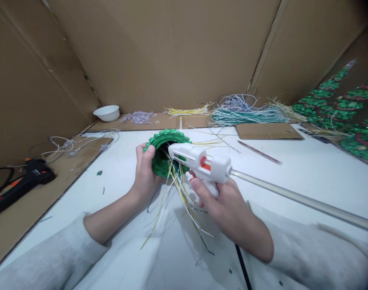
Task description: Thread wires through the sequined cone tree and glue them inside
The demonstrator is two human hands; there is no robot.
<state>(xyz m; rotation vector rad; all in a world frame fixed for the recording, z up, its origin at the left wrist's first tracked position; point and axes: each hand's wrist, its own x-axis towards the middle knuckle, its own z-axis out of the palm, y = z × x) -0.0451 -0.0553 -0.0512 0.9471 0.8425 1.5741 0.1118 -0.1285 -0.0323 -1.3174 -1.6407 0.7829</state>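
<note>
My left hand (146, 169) grips the rim of a green glittery cone (160, 167), tipped so its hollow underside faces me. It resembles the small green trees at the right. Yellow, white and dark wires (180, 189) hang out of the opening toward the table. My right hand (223, 201) is wrapped round the handle of a white glue gun (190, 155), with a finger at its trigger. The gun's front end reaches into the cone's opening, so its nozzle is hidden. A long clear glue stick (292, 195) sticks out of the gun's back.
At the right stand several decorated green trees (325, 96). Bundled green-and-white wires (247, 116), a cardboard piece (268, 131) and a pen (259, 152) lie at the back right. A white bowl (107, 113) and clear beads (140, 117) sit back left. A black glue gun (27, 181) rests left.
</note>
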